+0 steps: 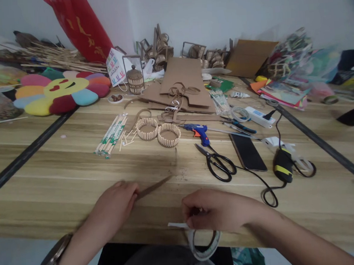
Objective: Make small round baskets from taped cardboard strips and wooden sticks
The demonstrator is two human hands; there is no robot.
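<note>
My left hand is closed on one end of a thin brown cardboard strip, which lies slanted over the table. In my right hand, finger and thumb pinch a roll of white tape near the table's front edge. A short free end of tape sticks out to the left of those fingers. Beyond the hands stand two rings of short wooden sticks. Black-handled scissors lie past my right hand, with a blue glue gun behind them.
A phone, a black and yellow device with a cord, and pliers lie to the right. Packaged sticks are at left. Cardboard sheets, a flower cushion and a small lidded stick-built pot stand farther back.
</note>
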